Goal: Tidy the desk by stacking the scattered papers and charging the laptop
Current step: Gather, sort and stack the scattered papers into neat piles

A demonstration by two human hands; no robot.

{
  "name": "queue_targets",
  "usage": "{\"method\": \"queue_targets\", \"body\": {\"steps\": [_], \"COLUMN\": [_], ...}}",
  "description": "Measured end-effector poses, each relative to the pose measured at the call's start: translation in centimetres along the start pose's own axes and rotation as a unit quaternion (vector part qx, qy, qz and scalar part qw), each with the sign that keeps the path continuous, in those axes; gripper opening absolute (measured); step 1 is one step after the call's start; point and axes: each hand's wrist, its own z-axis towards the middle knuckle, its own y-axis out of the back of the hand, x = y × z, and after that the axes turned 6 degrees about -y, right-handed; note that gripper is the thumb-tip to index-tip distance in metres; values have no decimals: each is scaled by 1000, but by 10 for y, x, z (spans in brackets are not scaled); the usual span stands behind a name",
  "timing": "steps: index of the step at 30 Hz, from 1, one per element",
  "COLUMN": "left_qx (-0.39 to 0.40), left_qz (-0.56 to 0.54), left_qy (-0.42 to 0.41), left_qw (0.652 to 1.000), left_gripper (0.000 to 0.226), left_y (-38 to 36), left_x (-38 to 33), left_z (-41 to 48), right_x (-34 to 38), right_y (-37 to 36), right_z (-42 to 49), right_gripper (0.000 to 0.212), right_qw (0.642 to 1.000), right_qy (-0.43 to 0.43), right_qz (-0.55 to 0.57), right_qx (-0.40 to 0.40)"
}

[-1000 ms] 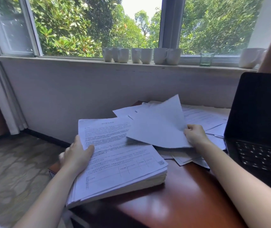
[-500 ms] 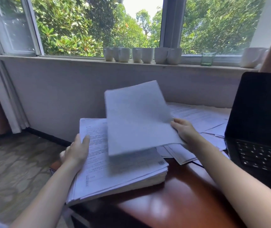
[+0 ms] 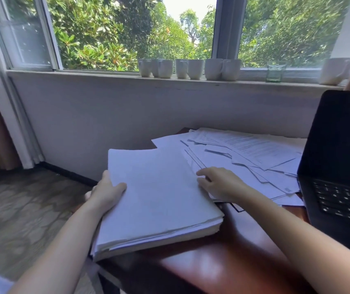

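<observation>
At the near left corner of the desk (image 3: 233,264), a thick stack of papers (image 3: 159,200) is lying with a blank sheet facing up, its left side reaching past the desk's edge. The left hand (image 3: 106,192) is gripping the stack's left edge, with the thumb lying flat on the top sheet and the other fingers curling out of sight beneath. The right hand (image 3: 220,185) is resting at the stack's right edge, its fingers nearly straight and slightly spread, the tips touching the top sheet without closing round it. Farther and to the right, the scattered papers (image 3: 254,158) are lying in overlapping layers, running from just beside the stack to the laptop (image 3: 339,166). The laptop is standing open at the right edge with its screen dark and its keyboard showing. Along the far windowsill (image 3: 84,74) a row of white mugs (image 3: 191,68) is standing, with a green glass (image 3: 273,73) to their right.
</observation>
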Motion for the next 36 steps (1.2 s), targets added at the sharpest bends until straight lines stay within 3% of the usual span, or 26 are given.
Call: {"method": "queue_targets", "body": {"steps": [2, 5, 11, 14, 18, 23, 25, 28, 31, 34, 36], "left_qx": [-8, -35, -62, -65, -71, -78, -80, -83, -79, -88, -84], "left_qz": [24, 55, 72, 74, 81, 80, 78, 83, 81, 83, 83], "left_qy": [-11, -22, -34, -36, -43, -42, -41, -41, -37, -43, -43], "left_qw": [1000, 998, 995, 995, 993, 993, 993, 992, 993, 992, 992], "left_gripper": [58, 61, 60, 58, 54, 58, 56, 44, 51, 34, 40], "left_y": [-1, -7, -11, -12, -12, -13, -13, -14, -13, -13, -12], "left_x": [0, 4, 8, 9, 9, 10, 10, 10, 8, 9, 8], "left_z": [-1, 1, 3, 3, 2, 3, 3, 4, 2, 1, 1], "right_x": [-12, -26, -26, -26, -31, -34, -31, -20, -8, 0, 5], "right_y": [6, 10, 16, 17, 27, 49, 55, 61, 67, 75, 81], "right_z": [3, 5, 0, 1, 0, -2, -3, -8, -12, -17, -21], "right_gripper": [40, 38, 9, 11, 27, 15, 21, 19, 22, 29, 33], "right_qw": [995, 980, 974, 968, 956, 949, 949, 942, 933, 913, 894], "right_qy": [-36, -72, -75, -75, -116, -122, -103, -47, 4, 72, 130], "right_qz": [-87, -180, -213, -236, -248, -183, -142, -83, -36, 41, 129], "right_qx": [-28, -42, -19, -23, -104, -223, -263, -321, -357, -399, -409]}}
